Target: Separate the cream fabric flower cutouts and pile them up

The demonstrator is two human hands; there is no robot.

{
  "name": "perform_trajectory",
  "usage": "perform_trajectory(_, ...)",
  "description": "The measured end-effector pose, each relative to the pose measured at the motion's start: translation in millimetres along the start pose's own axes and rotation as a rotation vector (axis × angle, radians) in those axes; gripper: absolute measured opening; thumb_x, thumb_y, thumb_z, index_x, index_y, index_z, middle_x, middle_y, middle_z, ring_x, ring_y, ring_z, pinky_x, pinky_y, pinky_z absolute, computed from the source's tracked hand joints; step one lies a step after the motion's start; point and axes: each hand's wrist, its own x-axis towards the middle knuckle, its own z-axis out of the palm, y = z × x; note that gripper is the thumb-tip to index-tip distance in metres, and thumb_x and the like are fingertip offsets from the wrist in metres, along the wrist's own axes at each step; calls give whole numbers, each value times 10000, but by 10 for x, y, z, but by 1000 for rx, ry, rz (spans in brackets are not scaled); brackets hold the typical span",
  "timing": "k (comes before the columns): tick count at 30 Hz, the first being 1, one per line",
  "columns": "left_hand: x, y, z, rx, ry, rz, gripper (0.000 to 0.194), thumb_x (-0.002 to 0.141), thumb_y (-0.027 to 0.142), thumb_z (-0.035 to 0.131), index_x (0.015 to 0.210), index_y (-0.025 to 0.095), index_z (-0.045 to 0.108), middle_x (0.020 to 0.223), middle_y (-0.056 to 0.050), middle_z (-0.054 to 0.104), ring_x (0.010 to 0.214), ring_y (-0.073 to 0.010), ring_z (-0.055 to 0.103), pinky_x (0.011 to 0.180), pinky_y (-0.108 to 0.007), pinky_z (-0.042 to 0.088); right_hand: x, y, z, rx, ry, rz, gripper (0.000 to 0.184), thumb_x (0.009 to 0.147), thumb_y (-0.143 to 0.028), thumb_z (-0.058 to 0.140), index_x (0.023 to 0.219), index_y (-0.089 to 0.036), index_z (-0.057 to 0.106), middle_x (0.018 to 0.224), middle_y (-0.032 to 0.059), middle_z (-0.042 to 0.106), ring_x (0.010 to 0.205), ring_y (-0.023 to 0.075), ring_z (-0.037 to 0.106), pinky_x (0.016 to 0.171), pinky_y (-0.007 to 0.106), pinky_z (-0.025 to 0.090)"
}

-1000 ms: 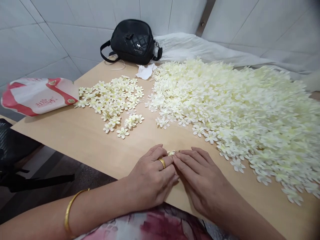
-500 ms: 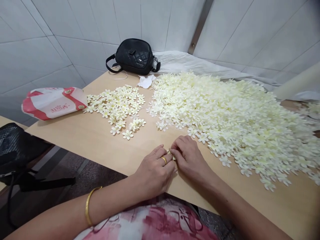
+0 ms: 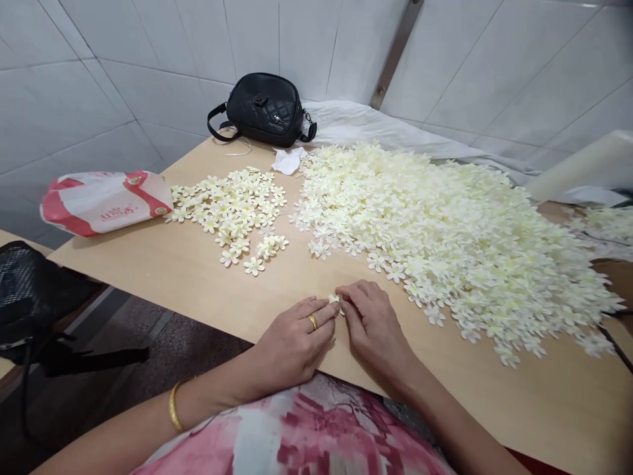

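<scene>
A small pale-yellow artificial flower (image 3: 335, 301) is pinched between my two hands, just above the table near its front edge. My left hand (image 3: 301, 336), with a gold ring on one finger, has its fingertips closed on the flower's left side. My right hand (image 3: 373, 326) grips the right side between thumb and forefinger. The fingers cover part of the flower. Beyond my right hand spreads a large heap of loose white flowers (image 3: 420, 231). A smaller group of yellower flowers (image 3: 247, 204) lies ahead and to the left.
A red and white paper bag (image 3: 109, 203) lies at the table's left edge. At the back are a black handbag (image 3: 264, 109) and a crumpled white tissue (image 3: 288, 160). A dark mesh bag (image 3: 34, 303) is at far left. White sheeting (image 3: 346, 122) runs along the tiled wall.
Both hands have shifted slightly, the left one a little leftward, and more of the flower shows between the fingers. The view has turned a bit to the right.
</scene>
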Motion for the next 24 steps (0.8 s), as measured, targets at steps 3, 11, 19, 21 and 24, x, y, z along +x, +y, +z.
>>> perform_trajectory(3, 5, 1, -21, -29, -6, -1, 228, 815, 151, 440, 993, 93, 570, 1132, -120, 589, 1088, -184, 505, 978, -348, 394, 37, -15, -20, 49, -35, 39, 171, 818, -99, 401, 845, -181, 548, 801, 41, 537, 777, 179, 471, 699, 320, 365)
perform_trajectory(11, -10, -2, -35, -45, -5, 51, 239, 813, 136, 448, 1013, 68, 560, 1093, -152, 600, 1081, -192, 511, 960, -355, 413, 58, 7, -44, 32, -50, 70, 132, 824, -118, 398, 798, -175, 513, 796, 46, 520, 772, 184, 451, 696, 327, 358)
perform_trajectory(19, -16, -12, 22, 4, -15, 127, 273, 820, 152, 451, 1060, 59, 542, 1146, -137, 576, 1111, -209, 476, 958, -366, 405, 0, 33, -63, 66, -40, 83, 161, 849, -149, 381, 829, -175, 539, 818, 51, 526, 795, 185, 453, 715, 326, 349)
perform_trajectory(21, -2, 6, 30, 49, -5, 134, 243, 819, 161, 454, 1012, 66, 567, 1121, -131, 590, 1075, -220, 493, 942, -374, 408, -8, 22, -66, 79, -53, 94, 157, 849, -156, 386, 794, -178, 531, 806, 45, 527, 784, 180, 452, 712, 322, 343)
perform_trajectory(24, 49, 48, 23, 117, -22, 141, 168, 805, 144, 464, 883, 75, 596, 1060, -147, 607, 996, -236, 516, 879, -398, 422, -16, -4, -89, 106, -76, 122, 177, 856, -171, 374, 736, -181, 504, 775, 35, 528, 758, 171, 452, 696, 315, 336)
